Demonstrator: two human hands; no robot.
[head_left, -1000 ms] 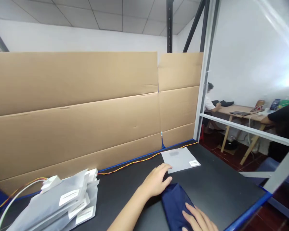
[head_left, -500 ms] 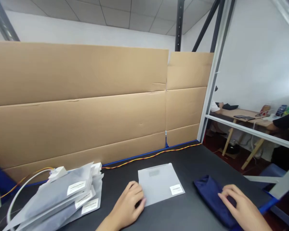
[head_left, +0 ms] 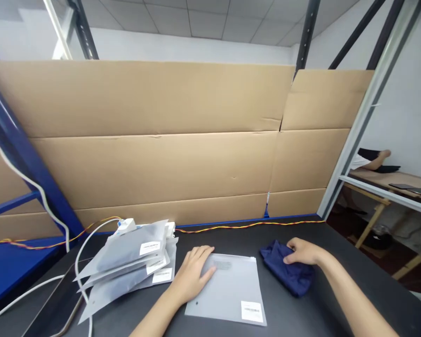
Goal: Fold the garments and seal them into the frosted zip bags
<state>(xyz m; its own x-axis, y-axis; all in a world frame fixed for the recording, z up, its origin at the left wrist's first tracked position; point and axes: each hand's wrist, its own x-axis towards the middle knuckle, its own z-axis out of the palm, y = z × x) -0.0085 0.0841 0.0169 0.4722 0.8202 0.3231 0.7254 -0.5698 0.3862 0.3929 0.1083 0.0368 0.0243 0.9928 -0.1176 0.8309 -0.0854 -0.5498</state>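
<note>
Frosted zip bag [head_left: 229,292]: one, lying flat near the centre of a black workbench top [head_left: 358,299], white barcode label [head_left: 251,311] at its near right corner, apparently empty. Left hand [head_left: 192,276]: open, fingers spread, resting on the bag's left edge, not grasping. Right hand [head_left: 301,251]: on a navy cloth bundle [head_left: 287,271], fingers lightly bent; whether it grips or merely rests, one cannot tell. The bundle lies just right of the bag, outside it. Done, as far as shown: a stack of labelled frosted bags [head_left: 133,252] at left, seemingly filled. Left: the bundle unbagged. Also present: white cable [head_left: 77,262], twisted yellow-and-red wire [head_left: 249,225] along the far edge, and a cardboard wall [head_left: 143,178] beyond.
</note>
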